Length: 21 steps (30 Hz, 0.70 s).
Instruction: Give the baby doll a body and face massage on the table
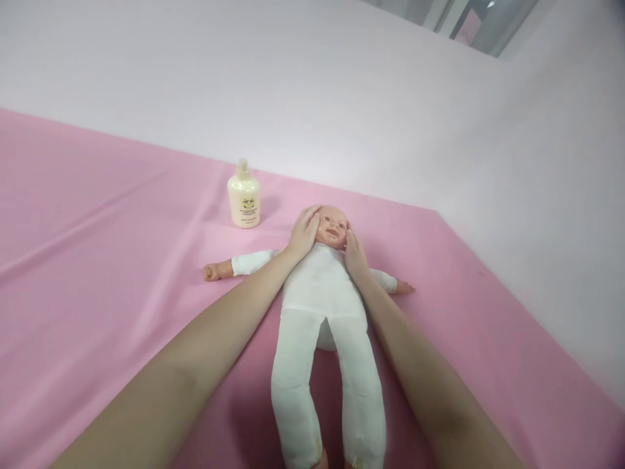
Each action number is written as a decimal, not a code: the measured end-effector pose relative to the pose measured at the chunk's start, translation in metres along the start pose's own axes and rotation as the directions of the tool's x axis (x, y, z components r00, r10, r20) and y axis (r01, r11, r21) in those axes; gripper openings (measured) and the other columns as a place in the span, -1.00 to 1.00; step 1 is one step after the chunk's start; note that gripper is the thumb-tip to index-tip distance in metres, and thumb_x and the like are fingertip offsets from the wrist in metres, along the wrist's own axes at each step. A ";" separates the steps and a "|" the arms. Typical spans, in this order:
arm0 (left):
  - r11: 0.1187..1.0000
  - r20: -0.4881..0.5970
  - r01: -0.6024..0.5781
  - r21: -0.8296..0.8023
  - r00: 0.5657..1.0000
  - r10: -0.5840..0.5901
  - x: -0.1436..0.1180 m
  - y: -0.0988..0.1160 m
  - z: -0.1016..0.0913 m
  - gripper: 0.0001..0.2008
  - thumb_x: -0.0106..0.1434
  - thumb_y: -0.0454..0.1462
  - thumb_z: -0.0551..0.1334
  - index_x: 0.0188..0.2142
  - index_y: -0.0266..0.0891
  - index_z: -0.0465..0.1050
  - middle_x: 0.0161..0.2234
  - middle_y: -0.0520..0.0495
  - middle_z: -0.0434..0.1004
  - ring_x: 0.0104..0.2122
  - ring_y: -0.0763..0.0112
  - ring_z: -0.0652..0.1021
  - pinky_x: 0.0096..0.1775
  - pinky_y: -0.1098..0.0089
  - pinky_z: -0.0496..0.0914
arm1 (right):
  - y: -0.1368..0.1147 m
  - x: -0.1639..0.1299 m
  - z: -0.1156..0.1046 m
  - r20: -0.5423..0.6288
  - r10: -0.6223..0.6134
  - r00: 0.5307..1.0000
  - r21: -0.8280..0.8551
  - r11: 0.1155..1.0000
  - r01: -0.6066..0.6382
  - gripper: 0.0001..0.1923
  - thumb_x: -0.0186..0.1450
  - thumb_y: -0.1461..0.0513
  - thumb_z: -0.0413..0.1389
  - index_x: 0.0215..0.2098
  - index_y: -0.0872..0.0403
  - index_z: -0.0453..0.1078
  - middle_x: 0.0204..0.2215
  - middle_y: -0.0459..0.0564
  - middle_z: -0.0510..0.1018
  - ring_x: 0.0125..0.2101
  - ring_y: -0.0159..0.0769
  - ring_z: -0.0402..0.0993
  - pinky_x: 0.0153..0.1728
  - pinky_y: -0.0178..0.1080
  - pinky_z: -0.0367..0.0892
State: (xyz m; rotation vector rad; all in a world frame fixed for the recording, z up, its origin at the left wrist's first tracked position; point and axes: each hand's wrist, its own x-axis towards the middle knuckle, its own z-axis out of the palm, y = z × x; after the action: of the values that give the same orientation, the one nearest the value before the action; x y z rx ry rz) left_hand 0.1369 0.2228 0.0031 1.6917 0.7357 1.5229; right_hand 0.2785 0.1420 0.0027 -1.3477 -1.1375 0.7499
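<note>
A baby doll [322, 280] with a white cloth body lies on its back, head away from me and legs toward me. Its arms are spread to both sides. My left hand [303, 231] lies along the left side of the doll's head, fingers stretched out over the cheek and temple. Against the right side of the head rests my right hand [356, 253], its fingers extended and partly hidden by the doll's face. Both palms touch the head from opposite sides, and neither hand is wrapped round anything.
A cream pump bottle [244, 200] with a printed label stands upright left of the doll's head. Pink cloth [122, 260] with creases covers the table, whose far and right edges show. A pale wall or floor surface [195, 85] lies beyond, with grey curtain-like folds [420, 10] at the top.
</note>
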 end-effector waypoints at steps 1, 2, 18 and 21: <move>1.000 -0.002 -0.002 -0.003 1.000 0.002 0.000 0.000 0.000 -0.62 0.40 -0.12 -0.02 0.09 -0.19 0.34 0.15 -0.14 0.36 0.17 0.32 0.37 0.26 0.23 0.22 | 0.001 0.000 0.000 -0.004 0.004 1.000 0.006 1.000 -0.004 -0.36 0.33 -0.12 -0.14 0.33 -0.18 0.03 0.31 -0.18 0.18 0.25 -0.16 0.20 0.08 -0.04 0.40; 1.000 -0.003 -0.005 -0.005 1.000 0.005 0.000 -0.001 0.001 -0.62 0.40 -0.13 -0.02 0.09 -0.21 0.35 0.15 -0.15 0.36 0.17 0.32 0.37 0.26 0.23 0.21 | 0.001 0.000 0.000 -0.008 0.007 1.000 0.009 1.000 -0.007 -0.35 0.33 -0.12 -0.14 0.33 -0.17 0.02 0.31 -0.16 0.19 0.25 -0.16 0.21 0.08 -0.04 0.40; 0.999 -0.011 -0.031 0.022 0.999 0.032 -0.001 0.004 0.005 -0.63 0.40 -0.15 -0.04 0.07 -0.19 0.36 0.13 -0.13 0.38 0.17 0.33 0.36 0.26 0.22 0.19 | 0.003 0.001 -0.005 -0.013 -0.003 1.000 -0.061 0.998 0.002 -0.39 0.35 -0.13 -0.19 0.32 -0.19 0.05 0.27 -0.14 0.26 0.17 -0.20 0.32 0.03 -0.06 0.42; 0.998 0.001 -0.043 0.035 0.999 0.043 -0.001 0.005 0.004 -0.63 0.40 -0.16 -0.04 0.07 -0.21 0.36 0.12 -0.15 0.38 0.16 0.33 0.37 0.26 0.23 0.19 | 0.003 0.000 -0.006 0.005 0.000 1.000 -0.053 0.999 0.001 -0.38 0.35 -0.12 -0.19 0.33 -0.18 0.01 0.26 -0.11 0.29 0.13 -0.20 0.37 0.02 -0.08 0.42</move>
State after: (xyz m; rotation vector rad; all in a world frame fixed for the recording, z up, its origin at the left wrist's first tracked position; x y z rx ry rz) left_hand 0.1406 0.2185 0.0071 1.7432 0.7344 1.5477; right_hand 0.2847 0.1406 0.0011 -1.3902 -1.1689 0.7277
